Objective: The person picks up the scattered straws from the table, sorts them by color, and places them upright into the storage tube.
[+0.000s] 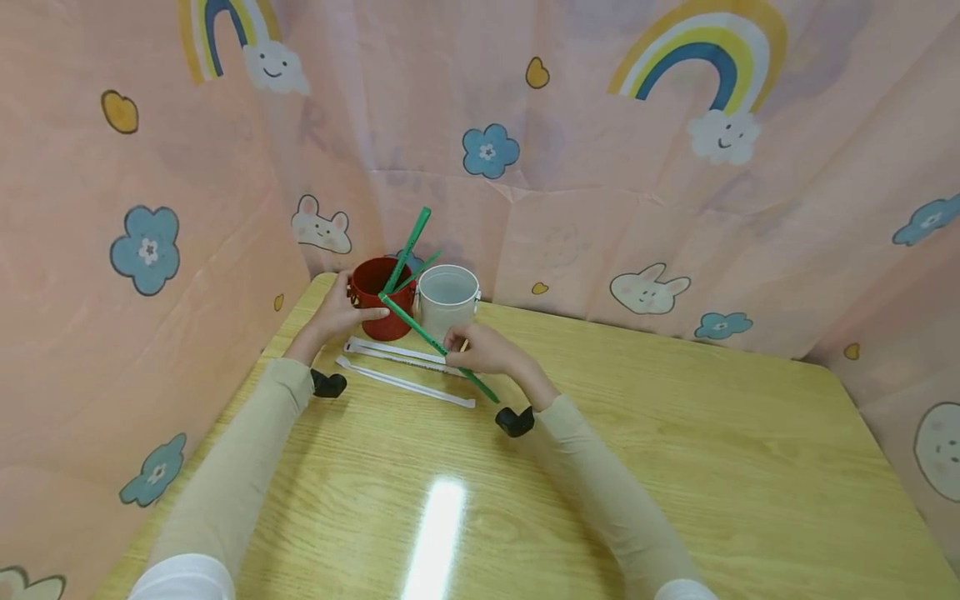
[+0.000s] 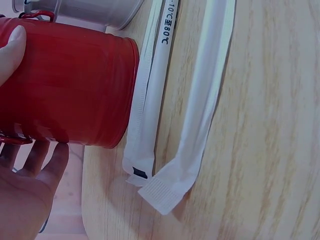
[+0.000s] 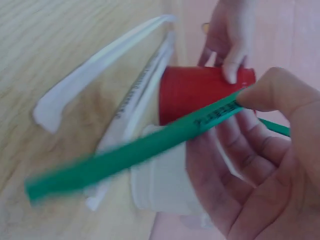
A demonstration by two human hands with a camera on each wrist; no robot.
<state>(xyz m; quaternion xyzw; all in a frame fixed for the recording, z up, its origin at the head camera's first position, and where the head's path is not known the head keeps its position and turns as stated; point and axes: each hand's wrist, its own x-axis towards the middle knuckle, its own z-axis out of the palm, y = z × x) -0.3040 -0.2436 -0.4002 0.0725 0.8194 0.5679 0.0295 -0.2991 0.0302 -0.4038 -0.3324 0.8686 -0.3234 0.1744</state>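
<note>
My left hand [image 1: 335, 312] grips a small red bucket [image 1: 387, 323] from its left side, thumb across the front and fingers round the far side. Two green straws [image 1: 408, 250] lean up out of that bucket. My right hand [image 1: 487, 348] pinches another green straw [image 3: 125, 153], printed with dark characters, between thumb and fingers. It slants down to the right, its upper end at the red bucket's front rim in the head view. Just right of the red bucket stands a white bucket [image 1: 442, 315], partly behind my right hand.
In front of the buckets lie several white paper-wrapped straws, one [image 1: 405, 385] nearest me and others [image 1: 397, 353] close to the buckets. A pink patterned curtain [image 1: 450, 217] hangs behind and beside the wooden table [image 1: 712, 467]. Light glares on the table front.
</note>
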